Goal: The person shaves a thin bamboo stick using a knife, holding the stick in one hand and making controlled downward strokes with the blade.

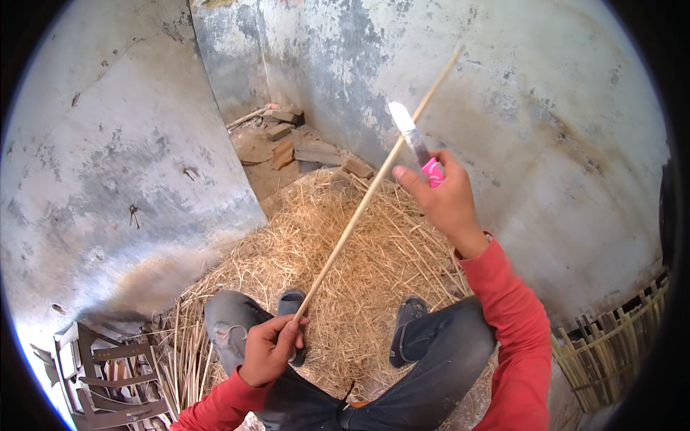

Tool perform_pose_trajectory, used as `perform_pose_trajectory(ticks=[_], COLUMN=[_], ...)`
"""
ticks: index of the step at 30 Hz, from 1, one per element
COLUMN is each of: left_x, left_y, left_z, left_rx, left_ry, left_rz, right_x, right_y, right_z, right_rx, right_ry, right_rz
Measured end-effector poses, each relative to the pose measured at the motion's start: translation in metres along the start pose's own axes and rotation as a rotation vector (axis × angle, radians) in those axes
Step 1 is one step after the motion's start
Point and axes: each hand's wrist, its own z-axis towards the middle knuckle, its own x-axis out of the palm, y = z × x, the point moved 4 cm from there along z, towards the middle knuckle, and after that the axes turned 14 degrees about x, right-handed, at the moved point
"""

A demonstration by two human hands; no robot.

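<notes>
A long, thin, pale wooden stick (352, 225) runs slantwise up from my lap toward the far right wall. Its lower end is pinched between the thumb and fingers of my left hand (271, 350), above my left knee. My right hand (447, 197) is closed round the pink handle of a knife (415, 141). The knife's bright blade points up and to the left and crosses the stick's upper half; whether it touches the wood I cannot tell. My right thumb is held out toward the stick, apart from it.
Straw-like shavings (316, 237) cover the floor around my feet. Bricks and boards (287, 151) lie in the far corner. Thin sticks (190, 345) and a dark slatted frame (118, 381) stand at left, a slatted wooden basket-like thing (611, 352) at right. Worn walls (517, 122) rise close by.
</notes>
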Motion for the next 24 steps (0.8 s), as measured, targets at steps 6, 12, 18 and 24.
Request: perform_pose_trajectory(ticks=[6, 12, 18, 24], left_x=[0.017, 0.036, 0.064, 0.05], left_y=[0.015, 0.005, -0.007, 0.019], left_z=[-0.003, 0.075, 0.133, 0.134], left_rx=[-0.048, -0.027, -0.2, -0.24], left_ry=[0.1, 0.482, 0.301, 0.159], left_rz=[-0.002, -0.009, -0.543, -0.503], right_x=[0.023, 0.036, 0.054, 0.025], right_y=[-0.076, -0.081, -0.076, -0.078], right_z=[0.006, 0.002, -0.006, 0.013], right_rx=[0.3, 0.517, 0.425, 0.094], right_ry=[0.301, 0.451, 0.608, 0.223], right_rz=[0.351, 0.517, 0.217, 0.278])
